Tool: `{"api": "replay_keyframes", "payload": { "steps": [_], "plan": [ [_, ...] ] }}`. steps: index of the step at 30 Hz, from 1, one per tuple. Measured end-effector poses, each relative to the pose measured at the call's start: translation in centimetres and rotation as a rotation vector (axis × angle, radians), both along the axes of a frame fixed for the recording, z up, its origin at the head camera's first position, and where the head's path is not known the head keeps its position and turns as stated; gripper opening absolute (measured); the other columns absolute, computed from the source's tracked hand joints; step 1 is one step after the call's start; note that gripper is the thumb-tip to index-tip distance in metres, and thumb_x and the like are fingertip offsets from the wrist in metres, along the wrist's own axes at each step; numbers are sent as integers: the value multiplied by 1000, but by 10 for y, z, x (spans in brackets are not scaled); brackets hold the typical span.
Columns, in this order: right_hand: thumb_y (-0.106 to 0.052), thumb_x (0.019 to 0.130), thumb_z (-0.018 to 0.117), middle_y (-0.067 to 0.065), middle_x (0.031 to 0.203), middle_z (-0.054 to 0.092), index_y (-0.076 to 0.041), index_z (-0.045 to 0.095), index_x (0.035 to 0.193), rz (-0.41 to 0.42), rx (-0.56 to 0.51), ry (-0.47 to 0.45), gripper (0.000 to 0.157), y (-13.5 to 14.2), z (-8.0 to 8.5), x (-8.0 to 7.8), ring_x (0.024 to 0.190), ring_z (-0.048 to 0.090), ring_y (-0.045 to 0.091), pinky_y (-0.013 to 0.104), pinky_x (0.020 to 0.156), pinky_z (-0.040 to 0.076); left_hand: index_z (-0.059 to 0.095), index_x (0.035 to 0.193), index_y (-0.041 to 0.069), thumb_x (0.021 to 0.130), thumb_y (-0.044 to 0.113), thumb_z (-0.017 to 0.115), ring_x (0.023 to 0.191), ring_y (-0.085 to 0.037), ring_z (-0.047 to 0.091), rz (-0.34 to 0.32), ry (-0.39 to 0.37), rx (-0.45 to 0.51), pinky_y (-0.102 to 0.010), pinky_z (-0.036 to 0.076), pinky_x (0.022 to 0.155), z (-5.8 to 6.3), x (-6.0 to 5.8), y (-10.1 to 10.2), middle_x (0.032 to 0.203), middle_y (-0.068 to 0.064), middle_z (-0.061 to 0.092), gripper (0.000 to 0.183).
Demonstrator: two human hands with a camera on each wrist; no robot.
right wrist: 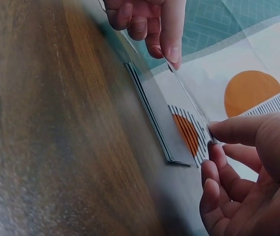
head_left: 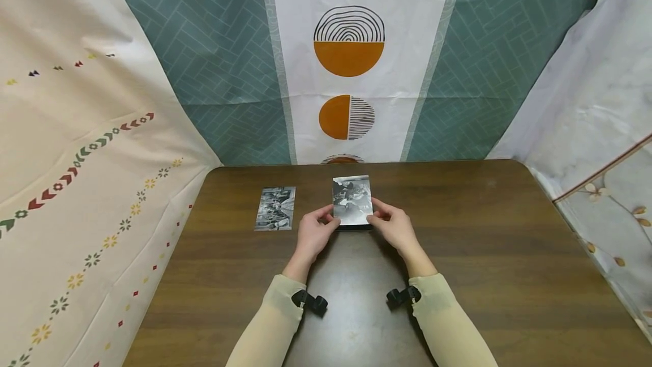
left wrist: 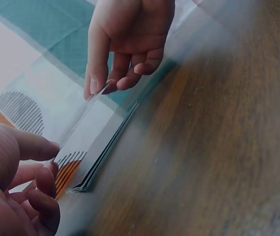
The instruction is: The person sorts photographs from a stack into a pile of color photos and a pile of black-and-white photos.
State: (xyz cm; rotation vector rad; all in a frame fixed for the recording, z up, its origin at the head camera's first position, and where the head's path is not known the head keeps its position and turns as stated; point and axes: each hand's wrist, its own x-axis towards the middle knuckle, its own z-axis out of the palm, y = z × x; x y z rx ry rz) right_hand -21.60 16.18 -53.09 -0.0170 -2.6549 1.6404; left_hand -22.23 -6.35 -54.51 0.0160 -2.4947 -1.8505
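Both hands hold one black-and-white photo print point(head_left: 352, 200) by its near corners, near the back middle of the table. My left hand point(head_left: 314, 234) pinches its left corner between thumb and fingers. On the opposite corner, the thumb and fingers of my right hand point(head_left: 398, 231) do the same. Seen nearly edge-on in both wrist views, the print is a thin sheet above a small stack of cards point(left wrist: 108, 150). That stack point(right wrist: 150, 120) lies flat, and its dark near edge shows under the print in the head view.
A second black-and-white photo print point(head_left: 275, 208) lies on the brown wooden table point(head_left: 484, 276), left of my left hand. Patterned cloths hang behind the table point(head_left: 351, 61) and along its left point(head_left: 102, 186) and right sides point(head_left: 601, 101).
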Motion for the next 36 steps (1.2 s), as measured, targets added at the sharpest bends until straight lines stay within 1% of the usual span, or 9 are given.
{"api": "replay_keyframes", "payload": {
  "steps": [8,11,17,23,27,32,36],
  "plan": [
    [-14,96,79,8,102,73,-12,68,147,-3,-11,10,52,-2,3,2,90,64,21,29,75,48,77,130,4,90,9,80,59,-8,49,5,21,19,-23,40,55,4,1,-3,90,-2,69,41],
    [-15,96,80,8,102,73,-12,68,147,-1,-31,11,53,-5,6,3,90,64,20,28,73,48,76,131,4,91,10,80,59,-8,48,4,25,37,-23,39,54,5,2,-6,91,-3,68,41],
    [-15,96,80,7,102,72,-10,67,147,15,-53,13,52,-9,9,5,89,64,19,29,71,48,75,131,2,91,10,82,61,-9,49,-2,37,61,-23,40,54,6,4,-11,91,-3,67,41],
    [-15,96,80,6,103,72,-11,68,146,34,-54,33,52,-14,11,6,91,66,19,29,72,49,75,132,2,92,10,82,60,-8,48,-15,37,28,-23,39,54,6,3,-18,92,-3,67,41],
    [-15,96,80,6,102,72,-10,68,146,38,-45,46,52,-19,10,4,90,66,20,30,73,49,74,133,2,93,11,81,60,-9,48,-29,33,2,-23,39,54,6,2,-25,92,-4,68,41],
    [-13,95,79,5,100,74,-7,67,146,53,3,59,52,-27,6,2,89,68,18,30,76,50,73,134,0,94,12,81,61,-11,49,-56,40,-34,-25,40,54,6,2,-36,92,-4,68,43],
    [-13,96,79,4,99,74,-6,66,146,83,41,66,53,-34,4,0,89,69,18,33,79,51,73,133,0,94,12,81,62,-12,50,-64,53,-78,-26,41,56,6,3,-46,91,-4,68,41]
  ]
}}
